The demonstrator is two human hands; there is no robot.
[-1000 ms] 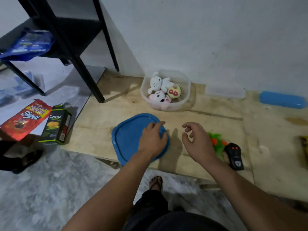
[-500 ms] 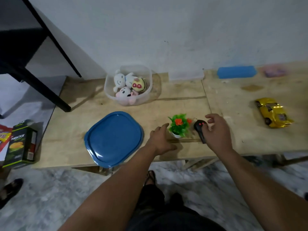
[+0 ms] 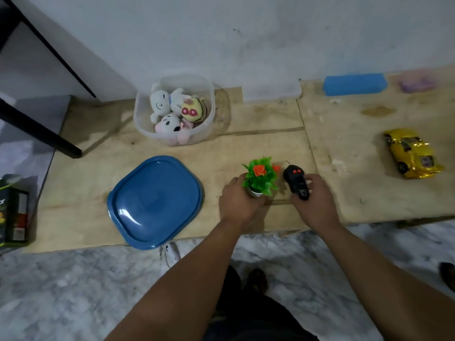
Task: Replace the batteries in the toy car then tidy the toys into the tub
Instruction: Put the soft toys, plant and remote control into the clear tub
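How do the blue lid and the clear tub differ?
The lid is opaque blue, while the tub is see-through. The lid lies flat and shallow with nothing on it, while the tub is a deep bowl holding plush toys. The lid sits near the board's front edge, partly overhanging it, while the tub stands farther back, near the wall. Both are squarish with rounded corners, and no hand touches either.

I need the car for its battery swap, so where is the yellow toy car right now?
In the head view the yellow toy car sits alone at the far right of the wooden board, right of the right hand gripping the black remote.
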